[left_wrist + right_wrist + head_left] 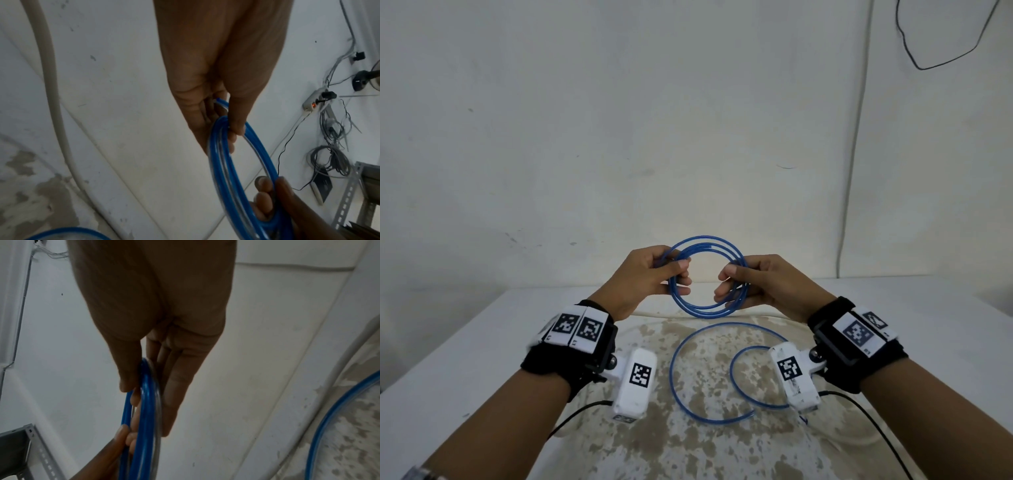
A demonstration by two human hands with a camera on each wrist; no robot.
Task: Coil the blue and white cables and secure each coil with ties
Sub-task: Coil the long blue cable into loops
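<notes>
Both hands grip blue cable (708, 274) coil | left hand (650, 277) | right hand (763, 286)

No readable words, numbers or brand names anywhere. Only black-and-white square code patterns, printed on white tags: two side by side on the left wrist band (577, 327), one on the white camera box (635, 383) under that wrist, two on the right wrist band (861, 330), one on the white camera box (794, 375) under it. Small marks at the tag edges too blurred to read.
</notes>
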